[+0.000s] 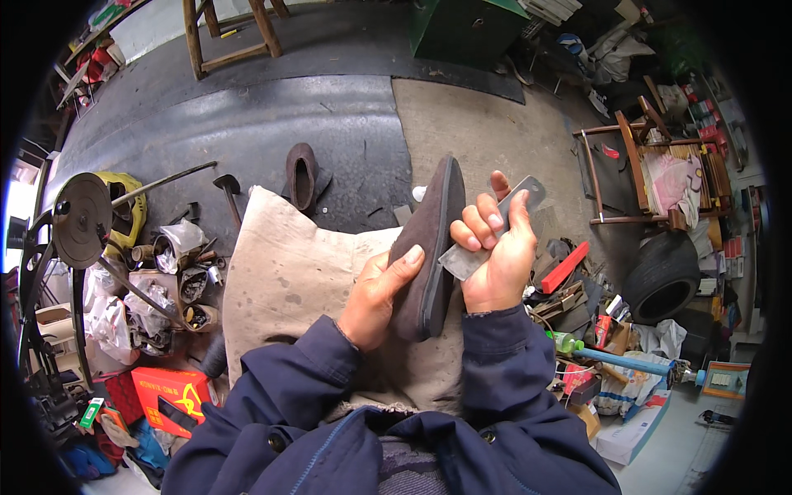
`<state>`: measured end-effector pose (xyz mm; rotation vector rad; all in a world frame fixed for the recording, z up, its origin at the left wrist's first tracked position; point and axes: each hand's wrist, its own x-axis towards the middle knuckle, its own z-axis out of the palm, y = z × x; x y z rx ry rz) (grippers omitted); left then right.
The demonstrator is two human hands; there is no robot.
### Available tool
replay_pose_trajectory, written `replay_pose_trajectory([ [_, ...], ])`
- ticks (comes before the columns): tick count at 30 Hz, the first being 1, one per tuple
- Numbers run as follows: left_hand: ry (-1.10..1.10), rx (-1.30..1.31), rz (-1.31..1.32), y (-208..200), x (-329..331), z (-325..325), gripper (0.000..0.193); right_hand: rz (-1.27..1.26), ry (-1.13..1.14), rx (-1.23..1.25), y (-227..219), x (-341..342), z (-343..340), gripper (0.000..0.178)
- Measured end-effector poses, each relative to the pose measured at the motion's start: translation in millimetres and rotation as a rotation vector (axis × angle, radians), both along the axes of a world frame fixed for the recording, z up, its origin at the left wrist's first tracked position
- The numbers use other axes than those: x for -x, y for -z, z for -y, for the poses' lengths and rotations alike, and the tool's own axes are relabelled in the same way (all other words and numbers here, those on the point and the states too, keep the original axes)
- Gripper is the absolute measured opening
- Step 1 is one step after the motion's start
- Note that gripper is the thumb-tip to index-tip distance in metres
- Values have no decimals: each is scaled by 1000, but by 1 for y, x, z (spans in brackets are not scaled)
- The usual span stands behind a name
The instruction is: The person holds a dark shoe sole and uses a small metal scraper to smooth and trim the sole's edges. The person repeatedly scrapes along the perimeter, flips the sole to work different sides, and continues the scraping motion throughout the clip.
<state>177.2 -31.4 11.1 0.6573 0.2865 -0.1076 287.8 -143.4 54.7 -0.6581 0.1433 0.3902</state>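
Observation:
A dark brown shoe [419, 227] is held on its side over my lap, its toe pointing away and its dark sole edge facing right. My left hand [379, 299] grips it near the heel, thumb pressed on the upper. In my right hand [502, 247] is a flat metal blade [467, 261], wrapped by the fingers, its lower end close to the sole edge. Whether the blade touches the sole, I cannot tell. A beige stained apron [285, 272] covers my lap. The matching shoe [304, 177] stands on the dark floor mat ahead.
At left stands a machine with a round metal wheel [82, 219], beside cans and bags of tools. A hammer-like tool [228, 186] leans near the apron. A red box [173, 398] lies lower left. On the right are a tyre [662, 278], a wooden chair [660, 177] and scraps.

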Motion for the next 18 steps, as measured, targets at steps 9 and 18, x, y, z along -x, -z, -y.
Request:
replay_pose_trajectory([
  [9, -4, -94, 13, -2, -4, 4, 42, 11, 23, 16, 1, 0, 2, 38],
  [18, -14, -103, 21, -1, -4, 5, 42, 45, 66, 14, 4, 0, 1, 38],
])
